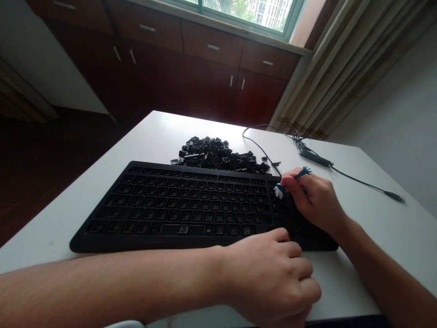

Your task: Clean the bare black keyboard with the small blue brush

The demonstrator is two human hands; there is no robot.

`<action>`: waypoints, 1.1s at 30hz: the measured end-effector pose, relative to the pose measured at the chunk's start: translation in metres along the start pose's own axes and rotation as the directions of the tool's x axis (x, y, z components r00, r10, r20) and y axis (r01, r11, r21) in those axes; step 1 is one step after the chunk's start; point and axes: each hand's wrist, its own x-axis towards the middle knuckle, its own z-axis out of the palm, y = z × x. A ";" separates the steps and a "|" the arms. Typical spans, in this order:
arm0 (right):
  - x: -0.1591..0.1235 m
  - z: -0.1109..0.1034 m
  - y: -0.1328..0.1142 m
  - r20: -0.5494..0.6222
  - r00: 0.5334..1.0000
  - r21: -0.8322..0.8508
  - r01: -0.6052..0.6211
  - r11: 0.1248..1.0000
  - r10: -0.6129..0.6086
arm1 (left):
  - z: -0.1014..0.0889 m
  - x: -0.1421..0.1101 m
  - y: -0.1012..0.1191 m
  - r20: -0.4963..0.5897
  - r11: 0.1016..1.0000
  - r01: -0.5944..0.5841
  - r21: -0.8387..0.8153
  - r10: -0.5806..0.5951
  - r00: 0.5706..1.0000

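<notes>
A black keyboard point(184, 205) with its keycaps off lies on the white table, its sockets exposed. Pinched between the thumb and fingers of my right hand point(316, 196) is a small blue cleaning brush point(303, 172). Its white bristles point down at the keyboard's right part, and its other end is shaped like a tiny hand. My left hand point(273, 278) is closed in a loose fist, back up, by the keyboard's front edge; its fingers' inner side is hidden. Behind the keyboard rests a heap of loose black keycaps point(218, 152).
A cable point(254, 145) runs from behind the keyboard to a coiled bundle point(299, 142) and a dark plug point(394, 196) at the right. The white table point(133, 146) ends near dark red cabinets point(150, 73). A curtain point(341, 64) hangs at the right.
</notes>
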 end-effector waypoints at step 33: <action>0.001 -0.010 0.003 0.134 0.988 0.081 -0.092 0.993 0.080 | 0.001 0.000 0.001 -0.007 1.000 0.010 0.021 -0.009 1.000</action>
